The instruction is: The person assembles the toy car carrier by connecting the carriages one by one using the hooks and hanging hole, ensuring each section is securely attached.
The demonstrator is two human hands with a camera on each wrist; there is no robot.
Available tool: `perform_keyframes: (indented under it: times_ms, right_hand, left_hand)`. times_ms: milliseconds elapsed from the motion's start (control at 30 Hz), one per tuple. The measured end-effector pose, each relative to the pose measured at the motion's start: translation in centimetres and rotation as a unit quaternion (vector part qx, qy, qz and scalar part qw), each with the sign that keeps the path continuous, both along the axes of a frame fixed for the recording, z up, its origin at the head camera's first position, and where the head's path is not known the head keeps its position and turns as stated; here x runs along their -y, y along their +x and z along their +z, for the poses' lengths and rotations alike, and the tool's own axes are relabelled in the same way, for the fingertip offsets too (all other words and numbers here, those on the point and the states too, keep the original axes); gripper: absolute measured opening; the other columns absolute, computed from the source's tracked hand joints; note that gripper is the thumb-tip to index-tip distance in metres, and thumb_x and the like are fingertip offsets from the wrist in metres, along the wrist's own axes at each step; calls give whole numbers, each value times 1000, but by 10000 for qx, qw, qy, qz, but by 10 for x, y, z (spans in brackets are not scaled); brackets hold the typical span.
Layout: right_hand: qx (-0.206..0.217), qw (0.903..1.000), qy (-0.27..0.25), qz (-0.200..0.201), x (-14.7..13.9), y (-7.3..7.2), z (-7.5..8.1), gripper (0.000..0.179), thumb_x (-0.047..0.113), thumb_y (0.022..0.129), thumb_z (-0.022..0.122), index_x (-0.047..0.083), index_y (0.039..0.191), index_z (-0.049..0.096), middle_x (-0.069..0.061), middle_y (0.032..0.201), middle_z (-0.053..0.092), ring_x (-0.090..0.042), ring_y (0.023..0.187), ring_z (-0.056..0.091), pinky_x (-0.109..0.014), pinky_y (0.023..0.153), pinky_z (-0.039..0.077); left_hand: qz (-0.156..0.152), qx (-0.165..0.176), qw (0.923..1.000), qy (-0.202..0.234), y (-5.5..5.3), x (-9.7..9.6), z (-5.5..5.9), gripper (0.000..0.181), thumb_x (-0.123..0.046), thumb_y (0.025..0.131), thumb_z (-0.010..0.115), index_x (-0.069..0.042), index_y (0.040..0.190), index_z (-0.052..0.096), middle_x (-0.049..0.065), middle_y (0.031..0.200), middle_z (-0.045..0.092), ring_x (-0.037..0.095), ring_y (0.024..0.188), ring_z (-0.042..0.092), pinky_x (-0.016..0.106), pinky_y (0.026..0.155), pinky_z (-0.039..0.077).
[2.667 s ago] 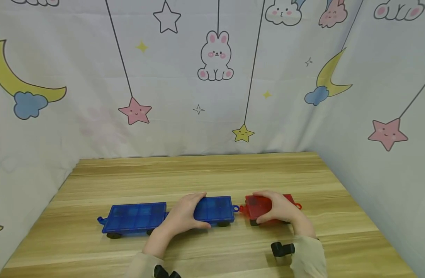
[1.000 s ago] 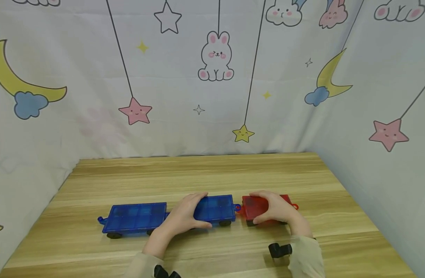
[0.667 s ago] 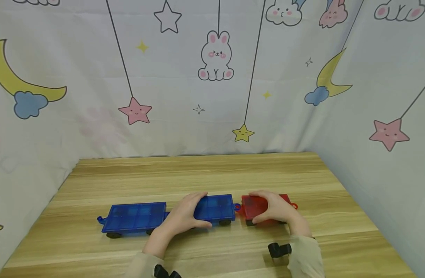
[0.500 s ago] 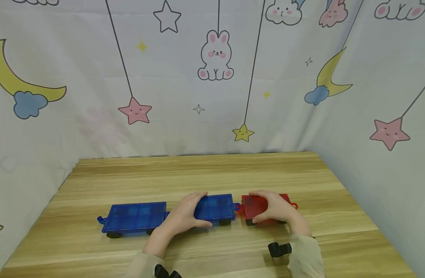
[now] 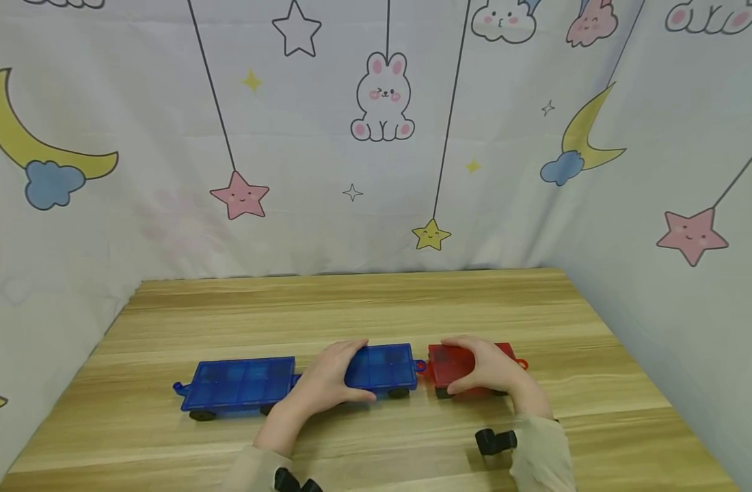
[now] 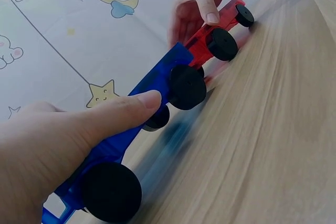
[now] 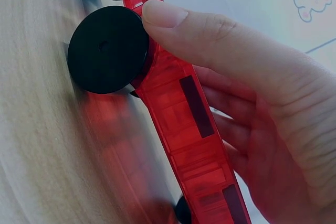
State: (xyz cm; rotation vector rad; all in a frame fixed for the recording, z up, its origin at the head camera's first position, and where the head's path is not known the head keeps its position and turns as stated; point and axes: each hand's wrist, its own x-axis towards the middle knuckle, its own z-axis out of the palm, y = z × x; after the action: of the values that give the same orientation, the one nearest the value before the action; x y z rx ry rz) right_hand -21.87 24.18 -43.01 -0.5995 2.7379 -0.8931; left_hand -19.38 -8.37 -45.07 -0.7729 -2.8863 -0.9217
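My left hand [image 5: 323, 379] grips a translucent blue toy train car [image 5: 382, 367] from above, thumb on its near side and fingers over its far side. In the left wrist view the thumb presses that car's side [image 6: 139, 90] above the black wheels. My right hand [image 5: 491, 369] holds a red toy train car [image 5: 451, 367] the same way. The right wrist view has the thumb by a wheel [image 7: 107, 51] at the end facing the blue car. At the blue car's ring [image 5: 420, 365] the red car's coupling meets it. Both cars stand on the wooden table [image 5: 376, 307].
A second blue train car [image 5: 243, 383] stands to the left, a hook [image 5: 180, 389] at its outer end; its join to the held blue car is partly behind my left hand. A white cartoon-printed cloth [image 5: 320, 225] borders the table's back and sides.
The right hand has moved the red car slightly left, so its coupling now overlaps the blue car's ring. The held blue car has shifted very slightly; the left blue car stays put.
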Motion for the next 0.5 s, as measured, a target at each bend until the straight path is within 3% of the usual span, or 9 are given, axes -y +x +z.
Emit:
perform_keyframes:
  times_ms: [500]
  right_hand:
    - [-114, 9999, 56, 33, 0, 1, 1, 87, 40, 68, 88, 9, 141, 53, -15, 141, 53, -36, 126, 50, -48, 93, 49]
  left_hand:
    - [20, -71, 9998, -168, 0, -1, -1, 95, -52, 72, 82, -6, 146, 45, 13, 144, 52, 35, 134, 47, 54, 110, 38]
